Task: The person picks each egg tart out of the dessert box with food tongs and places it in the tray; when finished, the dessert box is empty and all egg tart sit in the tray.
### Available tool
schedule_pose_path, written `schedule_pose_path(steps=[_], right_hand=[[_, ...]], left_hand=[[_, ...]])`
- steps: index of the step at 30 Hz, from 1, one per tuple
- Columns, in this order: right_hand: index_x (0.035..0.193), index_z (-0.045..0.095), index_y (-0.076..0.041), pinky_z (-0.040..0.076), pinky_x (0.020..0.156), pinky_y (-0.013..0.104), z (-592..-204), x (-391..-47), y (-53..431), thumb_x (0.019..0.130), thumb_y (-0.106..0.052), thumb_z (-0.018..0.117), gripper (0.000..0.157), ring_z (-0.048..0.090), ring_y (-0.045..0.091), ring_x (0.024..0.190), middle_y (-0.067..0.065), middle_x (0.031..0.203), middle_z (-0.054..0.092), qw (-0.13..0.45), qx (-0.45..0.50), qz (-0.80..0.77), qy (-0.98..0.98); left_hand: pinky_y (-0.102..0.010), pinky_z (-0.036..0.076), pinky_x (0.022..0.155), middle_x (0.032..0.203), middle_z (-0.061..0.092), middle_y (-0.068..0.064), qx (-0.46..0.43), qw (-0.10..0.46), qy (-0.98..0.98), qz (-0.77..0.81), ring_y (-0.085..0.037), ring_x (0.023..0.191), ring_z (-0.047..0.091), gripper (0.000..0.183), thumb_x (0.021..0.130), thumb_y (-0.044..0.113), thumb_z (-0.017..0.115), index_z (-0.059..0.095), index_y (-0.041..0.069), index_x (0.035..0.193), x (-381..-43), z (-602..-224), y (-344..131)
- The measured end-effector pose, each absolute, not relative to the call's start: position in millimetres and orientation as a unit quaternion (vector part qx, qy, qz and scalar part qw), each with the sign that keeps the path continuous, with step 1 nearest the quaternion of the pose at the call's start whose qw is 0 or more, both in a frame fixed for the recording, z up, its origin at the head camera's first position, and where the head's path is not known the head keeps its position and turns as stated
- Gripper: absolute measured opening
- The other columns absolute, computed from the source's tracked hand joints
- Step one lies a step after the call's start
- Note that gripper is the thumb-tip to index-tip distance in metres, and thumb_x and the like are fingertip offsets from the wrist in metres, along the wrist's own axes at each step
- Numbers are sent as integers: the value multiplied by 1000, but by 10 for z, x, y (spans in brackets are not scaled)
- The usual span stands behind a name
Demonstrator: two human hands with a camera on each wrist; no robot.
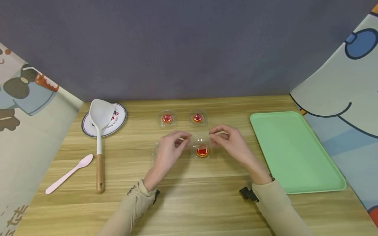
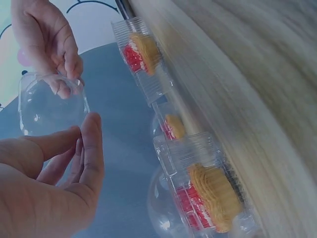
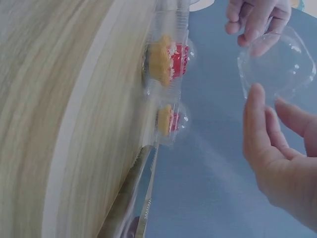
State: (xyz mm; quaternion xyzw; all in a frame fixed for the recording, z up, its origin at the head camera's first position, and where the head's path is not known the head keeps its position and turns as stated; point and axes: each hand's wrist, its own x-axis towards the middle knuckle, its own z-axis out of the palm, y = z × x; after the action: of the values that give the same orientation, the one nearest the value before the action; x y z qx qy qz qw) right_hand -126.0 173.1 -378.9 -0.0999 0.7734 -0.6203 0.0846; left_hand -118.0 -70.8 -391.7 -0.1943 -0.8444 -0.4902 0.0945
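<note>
A clear plastic dome lid (image 1: 200, 138) is held up between both hands over a small tart (image 1: 202, 151) in a clear tray. My left hand (image 1: 171, 149) pinches its left edge with thumb and fingertips. The right hand (image 1: 232, 144) pinches the opposite edge. In the left wrist view the lid (image 2: 52, 106) stands apart from the tarts' boxes, and the tart in the middle box (image 2: 133, 57) has a red top. Behind the left hand, another clear box (image 1: 155, 151) is mostly hidden.
Two boxed tarts, one left (image 1: 167, 118) and one right (image 1: 197, 118), sit farther back with domed lids on. On the left lie a white turner (image 1: 100, 118) across a plate (image 1: 121, 121) and a pink spoon (image 1: 69, 173). A green tray (image 1: 298, 154) is on the right.
</note>
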Motion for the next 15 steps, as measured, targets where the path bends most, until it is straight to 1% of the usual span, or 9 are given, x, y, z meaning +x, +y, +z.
schedule_pose_path(steps=[2, 4, 8, 11, 13, 15], right_hand=[[126, 65, 11, 64, 96, 48, -3782, -1259, 1737, 106, -3, 66, 24, 72, 48, 107, 29, 118, 70, 65, -95, -613, 781], [127, 66, 10, 63, 97, 48, -3777, -1262, 1741, 106, -2, 66, 24, 71, 50, 108, 27, 118, 72, 53, -91, -614, 782], [127, 68, 9, 64, 96, 45, -3776, -1275, 1743, 106, -2, 66, 24, 72, 50, 108, 24, 115, 75, 43, -95, -612, 784], [128, 69, 7, 65, 93, 39, -3780, -1278, 1749, 105, -4, 68, 25, 72, 47, 108, 23, 116, 76, 35, -102, -606, 788], [128, 70, 5, 66, 90, 33, -3784, -1276, 1760, 104, -6, 70, 26, 74, 41, 109, 21, 118, 76, 26, -104, -601, 792], [128, 71, 4, 65, 87, 28, -3786, -1272, 1774, 103, -6, 72, 26, 75, 35, 109, 20, 121, 76, 18, -102, -601, 792]], left_hand=[[-24, 67, 75, 107, 78, -21, -199, 88, -839, -499, -29, 83, 78, 23, 93, -11, 75, 76, -7, 116, -1176, -3906, -706], [-24, 67, 77, 111, 78, -22, -203, 76, -835, -506, -30, 88, 78, 29, 93, -11, 74, 74, -8, 123, -1166, -3895, -706], [-27, 66, 84, 118, 76, -24, -198, 40, -820, -535, -34, 97, 78, 37, 95, -11, 71, 68, -11, 132, -1141, -3874, -719], [-24, 65, 85, 124, 74, -26, -182, 5, -801, -570, -37, 97, 78, 39, 97, -12, 66, 64, -12, 137, -1131, -3852, -733], [-18, 64, 73, 127, 72, -26, -178, -18, -789, -588, -40, 96, 77, 40, 100, -12, 62, 62, -12, 140, -1133, -3839, -740], [-14, 57, 59, 130, 72, -25, -174, -41, -779, -600, -43, 95, 77, 40, 102, -10, 59, 60, -11, 142, -1140, -3825, -741]])
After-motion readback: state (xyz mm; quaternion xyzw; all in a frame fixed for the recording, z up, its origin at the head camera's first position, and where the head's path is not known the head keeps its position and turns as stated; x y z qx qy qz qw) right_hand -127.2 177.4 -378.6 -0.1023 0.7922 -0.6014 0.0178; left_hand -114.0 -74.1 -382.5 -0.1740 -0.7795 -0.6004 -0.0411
